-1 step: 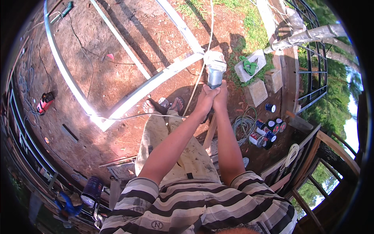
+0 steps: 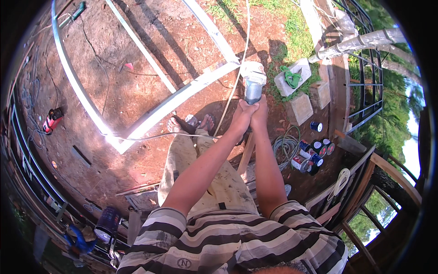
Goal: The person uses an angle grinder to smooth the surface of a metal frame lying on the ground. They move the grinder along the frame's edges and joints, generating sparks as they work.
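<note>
An angle grinder [image 2: 252, 91] with a grey body and pale head is held out in front of me. My left hand [image 2: 242, 116] and my right hand [image 2: 260, 112] are closed together around its rear part, which they mostly hide. The grinder's head is beside the right-hand corner of a shiny metal frame [image 2: 178, 102] made of welded bars. Whether the disc touches the metal cannot be made out. A thin cable [image 2: 173, 134] crosses in front of my legs, over the frame's near corner.
Concrete blocks [image 2: 299, 108], one with a green strap [image 2: 292, 76], lie at the right. Several paint cans [image 2: 315, 157] stand beside a coiled hose [image 2: 286, 150]. A red tool [image 2: 53, 121] lies far left on the dirt. A pale cord [image 2: 228, 105] runs beside my feet.
The grinder and both hands have shifted very slightly to the right and toward me. Everything else looks the same.
</note>
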The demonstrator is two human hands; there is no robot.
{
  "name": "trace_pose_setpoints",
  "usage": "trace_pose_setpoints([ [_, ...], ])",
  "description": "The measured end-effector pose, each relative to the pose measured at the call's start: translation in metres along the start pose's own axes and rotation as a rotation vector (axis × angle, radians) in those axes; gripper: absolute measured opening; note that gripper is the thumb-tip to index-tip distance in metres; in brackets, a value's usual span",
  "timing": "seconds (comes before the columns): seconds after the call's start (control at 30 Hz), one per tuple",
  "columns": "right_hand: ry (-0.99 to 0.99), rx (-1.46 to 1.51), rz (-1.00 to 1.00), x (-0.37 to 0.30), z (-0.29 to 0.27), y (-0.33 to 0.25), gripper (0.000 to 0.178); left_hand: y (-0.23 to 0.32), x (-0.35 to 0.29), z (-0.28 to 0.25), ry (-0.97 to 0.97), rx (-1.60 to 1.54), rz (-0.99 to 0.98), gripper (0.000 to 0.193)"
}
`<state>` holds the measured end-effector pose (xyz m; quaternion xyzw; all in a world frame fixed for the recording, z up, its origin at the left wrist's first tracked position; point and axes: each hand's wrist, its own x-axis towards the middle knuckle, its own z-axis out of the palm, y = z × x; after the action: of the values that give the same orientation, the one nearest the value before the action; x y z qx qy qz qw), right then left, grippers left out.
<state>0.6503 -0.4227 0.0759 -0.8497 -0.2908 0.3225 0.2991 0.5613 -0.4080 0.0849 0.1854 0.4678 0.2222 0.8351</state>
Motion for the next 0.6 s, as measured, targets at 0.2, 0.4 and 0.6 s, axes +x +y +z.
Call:
trace_pose_setpoints([
  [0.2, 0.028, 0.003, -0.057, -0.011, -0.012, 0.014, 0.059, -0.030, 0.000, 0.006, -0.017, 0.005, 0.062, 0.062],
  [0.4, -0.051, -0.176, -0.018, -0.004, -0.013, -0.016, 0.073, -0.015, -0.001, 0.003, -0.020, -0.075, 0.073, 0.056],
  [0.6, -0.116, -0.251, -0.011, 0.004, -0.005, -0.032, 0.076, -0.001, 0.002, -0.006, 0.007, -0.102, 0.069, 0.048],
])
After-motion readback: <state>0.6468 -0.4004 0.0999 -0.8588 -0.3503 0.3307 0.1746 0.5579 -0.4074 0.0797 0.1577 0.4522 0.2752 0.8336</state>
